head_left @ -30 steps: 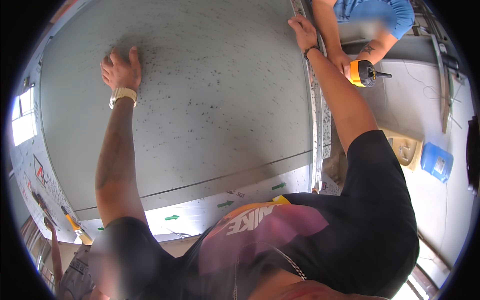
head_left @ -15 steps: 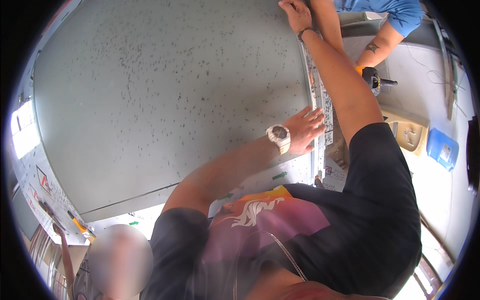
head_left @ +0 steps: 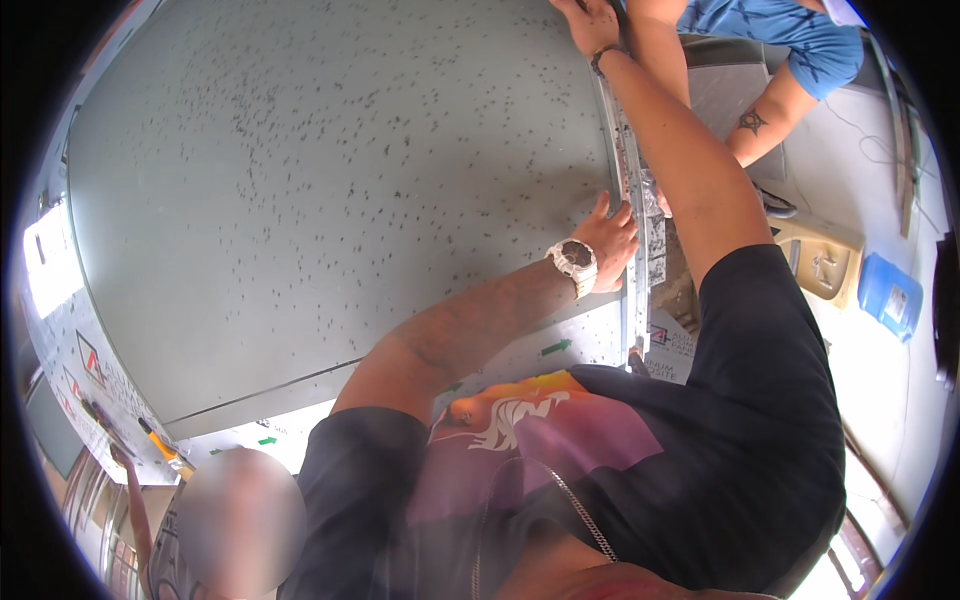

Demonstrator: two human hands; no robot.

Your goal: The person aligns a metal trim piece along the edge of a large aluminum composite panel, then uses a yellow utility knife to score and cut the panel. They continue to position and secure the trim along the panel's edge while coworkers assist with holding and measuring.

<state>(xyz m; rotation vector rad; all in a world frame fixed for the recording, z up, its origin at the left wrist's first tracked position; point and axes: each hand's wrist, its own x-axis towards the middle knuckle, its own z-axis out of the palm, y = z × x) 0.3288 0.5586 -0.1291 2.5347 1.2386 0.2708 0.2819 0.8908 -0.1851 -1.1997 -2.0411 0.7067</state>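
Observation:
A wide grey panel (head_left: 420, 150), speckled with dark flecks, lies in front of me. My left hand (head_left: 606, 248), below a white wristwatch, rests at the panel's right edge; its bent fingers are apart and touch the metal strip (head_left: 632, 300) there. My right hand (head_left: 592, 25) leans on the far end of the same edge, thumb spread out, with some fingertips cut off by the picture's top. Next to my right arm, a co-worker's arms (head_left: 765, 118) reach down to the outer side of the strip, and part of a hand shows there.
A beige tray (head_left: 822, 262) and a blue plastic container (head_left: 888, 296) stand at the right. Printed white sheeting (head_left: 590, 340) shows along the near edge of the panel. At the lower left is another person (head_left: 150, 530), near a yellow-and-black tool (head_left: 163, 450).
My left hand's fingers have drawn back and bent at the edge. My right hand has shifted slightly left. The co-worker's yellow-and-black power tool has moved mostly out of sight behind my right arm.

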